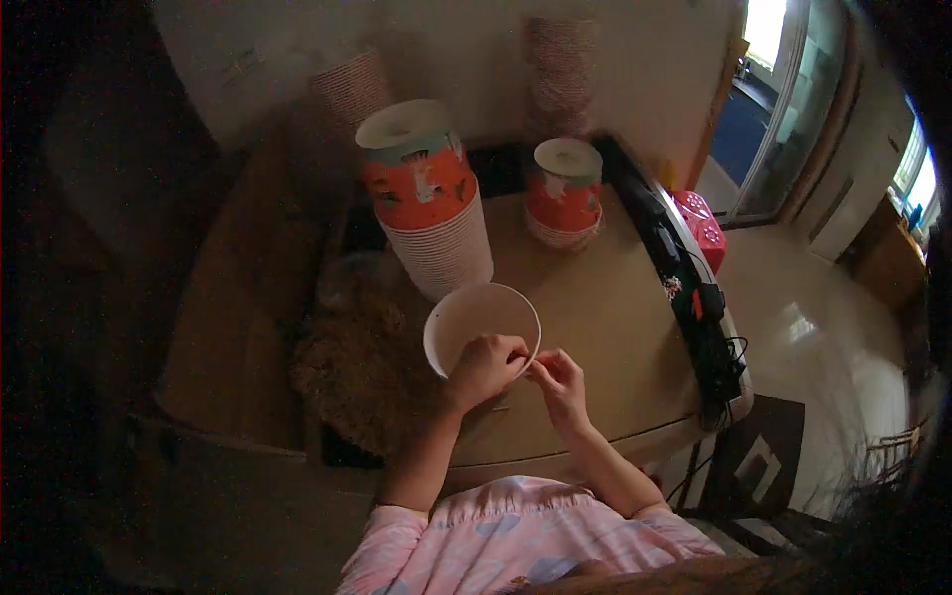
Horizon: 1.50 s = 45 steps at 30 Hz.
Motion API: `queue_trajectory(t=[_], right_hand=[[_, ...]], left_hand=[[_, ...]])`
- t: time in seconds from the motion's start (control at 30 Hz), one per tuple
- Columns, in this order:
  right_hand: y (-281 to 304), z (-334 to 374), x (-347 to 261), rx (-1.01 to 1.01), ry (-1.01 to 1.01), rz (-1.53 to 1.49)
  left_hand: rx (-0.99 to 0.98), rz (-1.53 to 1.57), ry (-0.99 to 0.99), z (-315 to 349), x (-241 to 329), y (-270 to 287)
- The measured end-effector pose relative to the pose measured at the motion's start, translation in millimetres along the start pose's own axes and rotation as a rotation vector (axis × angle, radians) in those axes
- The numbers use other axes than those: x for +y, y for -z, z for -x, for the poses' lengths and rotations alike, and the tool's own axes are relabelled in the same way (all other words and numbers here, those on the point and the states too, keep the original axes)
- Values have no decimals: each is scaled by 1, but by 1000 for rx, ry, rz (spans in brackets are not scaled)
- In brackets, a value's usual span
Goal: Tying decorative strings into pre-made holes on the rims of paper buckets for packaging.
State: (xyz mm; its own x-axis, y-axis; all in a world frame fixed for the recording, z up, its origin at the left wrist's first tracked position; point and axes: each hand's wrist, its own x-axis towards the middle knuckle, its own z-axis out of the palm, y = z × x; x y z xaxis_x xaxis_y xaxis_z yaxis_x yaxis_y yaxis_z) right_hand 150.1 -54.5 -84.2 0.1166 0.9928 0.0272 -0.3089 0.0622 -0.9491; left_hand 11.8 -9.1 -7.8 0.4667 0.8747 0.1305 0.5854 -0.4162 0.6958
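A white round paper tub lies tipped on the table in front of me, its wide mouth turned toward me. The fingers of my left hand are curled over its near rim, partly inside the mouth. My right hand pinches at the rim's right side, close to the left fingertips. Whether something small lies between the fingers is hidden. Just behind the tub, a tall leaning stack of nested paper tubs shows an orange-red printed wall at its top and many white rims below.
A shorter stack of printed tubs stands farther back on the table. Brown fluffy material lies at the left. Black cables and small devices run along the right edge. A red stool stands beyond it.
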Motion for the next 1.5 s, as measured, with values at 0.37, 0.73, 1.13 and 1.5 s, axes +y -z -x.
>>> queue_trajectory(t=[0.37,0.73,1.13,1.5], right_hand=[[11,-11,-13,-63,-22,187],[15,-17,-13,-105,-38,130],[19,-21,-19,-127,-24,256],[14,-17,-41,-137,-67,82]], left_hand=[[39,-88,-102,-2,-2,-2],[91,-67,-27,0,-7,-9],[70,12,-108,-1,-11,-8],[268,55,-9,1,-21,-10]])
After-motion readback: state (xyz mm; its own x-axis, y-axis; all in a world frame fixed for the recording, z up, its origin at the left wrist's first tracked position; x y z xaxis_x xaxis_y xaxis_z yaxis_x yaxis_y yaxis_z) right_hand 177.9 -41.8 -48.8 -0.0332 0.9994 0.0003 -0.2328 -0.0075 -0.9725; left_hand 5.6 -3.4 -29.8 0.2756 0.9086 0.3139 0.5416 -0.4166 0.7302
